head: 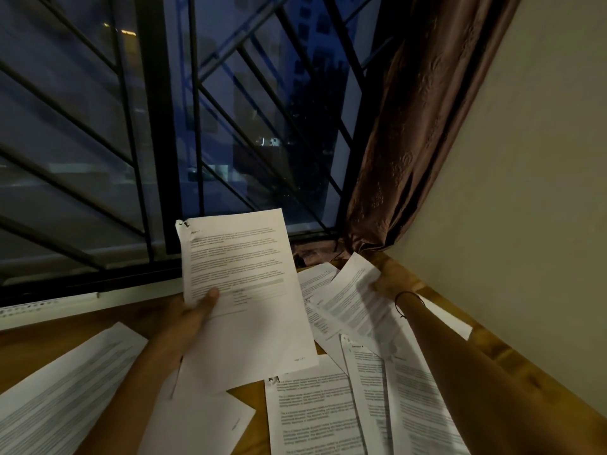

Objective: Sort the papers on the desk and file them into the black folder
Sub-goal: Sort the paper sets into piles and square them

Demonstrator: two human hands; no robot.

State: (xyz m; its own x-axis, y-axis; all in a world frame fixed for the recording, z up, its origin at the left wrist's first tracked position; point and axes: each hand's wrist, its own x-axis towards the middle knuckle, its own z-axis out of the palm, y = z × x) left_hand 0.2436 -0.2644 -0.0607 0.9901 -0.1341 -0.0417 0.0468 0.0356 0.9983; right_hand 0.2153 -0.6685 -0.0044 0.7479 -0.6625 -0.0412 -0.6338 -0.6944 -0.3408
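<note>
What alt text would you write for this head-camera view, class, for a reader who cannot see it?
The left hand holds up a printed sheet while the right hand grips another page over a wooden desk strewn with papers, beside a barred night window.

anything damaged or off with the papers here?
Yes. The sheet in the left hand has a torn top-left corner, apparently ripped at a staple. The right hand grips another sheet that is bent and motion-blurred. The remaining papers lie scattered and overlapping on the desk. No black folder is in view.
</note>
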